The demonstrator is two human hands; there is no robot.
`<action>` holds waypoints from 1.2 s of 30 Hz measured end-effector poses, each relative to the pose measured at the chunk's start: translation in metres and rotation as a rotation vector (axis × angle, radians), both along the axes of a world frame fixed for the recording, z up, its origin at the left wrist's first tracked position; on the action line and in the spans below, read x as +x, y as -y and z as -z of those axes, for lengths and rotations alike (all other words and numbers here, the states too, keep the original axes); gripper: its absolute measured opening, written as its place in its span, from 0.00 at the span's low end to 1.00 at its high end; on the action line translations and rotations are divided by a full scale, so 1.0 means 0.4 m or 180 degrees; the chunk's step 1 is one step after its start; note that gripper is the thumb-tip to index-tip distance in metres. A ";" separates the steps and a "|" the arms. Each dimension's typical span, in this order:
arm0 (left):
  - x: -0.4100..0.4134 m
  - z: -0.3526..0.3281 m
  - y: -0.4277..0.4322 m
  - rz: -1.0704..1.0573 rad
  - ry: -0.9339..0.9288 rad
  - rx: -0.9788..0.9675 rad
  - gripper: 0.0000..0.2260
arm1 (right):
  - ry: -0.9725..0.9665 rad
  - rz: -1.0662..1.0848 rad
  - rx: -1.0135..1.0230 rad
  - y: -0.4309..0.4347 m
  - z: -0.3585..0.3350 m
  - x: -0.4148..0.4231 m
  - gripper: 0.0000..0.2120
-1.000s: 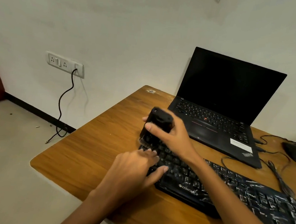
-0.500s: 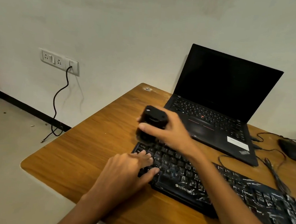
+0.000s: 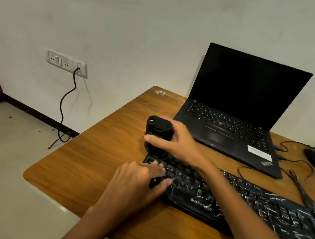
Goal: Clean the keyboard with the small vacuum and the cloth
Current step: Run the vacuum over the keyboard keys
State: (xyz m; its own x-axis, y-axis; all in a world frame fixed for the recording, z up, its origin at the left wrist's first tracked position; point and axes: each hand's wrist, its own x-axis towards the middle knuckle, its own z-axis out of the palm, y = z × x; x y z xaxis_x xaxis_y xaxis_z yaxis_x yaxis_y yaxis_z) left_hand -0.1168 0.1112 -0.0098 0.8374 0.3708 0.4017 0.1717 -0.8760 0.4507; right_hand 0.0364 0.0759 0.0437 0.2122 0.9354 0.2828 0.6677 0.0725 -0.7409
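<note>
Keyboard (image 3: 241,204), black with white-streaked keys, under flat left hand (image 3: 138,183); right hand (image 3: 177,141) clamped around small vacuum (image 3: 158,133).

The 1 head-worn camera looks forward and down, close over the brown wooden desk (image 3: 93,163), toward the pale wall (image 3: 123,28).

Dim, warm indoor light, even, source unseen. Soft shadows under both forearms on the desk (image 3: 93,163). Faint sheen on the desk nearer the laptop (image 3: 236,116). Keyboard (image 3: 260,206) smeared by motion blur towards the right edge. Wide-angle bending at the frame edges.
</note>
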 end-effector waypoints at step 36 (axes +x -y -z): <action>0.032 0.004 -0.003 0.0041 -0.0172 0.0010 0.22 | 0.0007 0.0263 0.0069 -0.023 0.001 0.038 0.12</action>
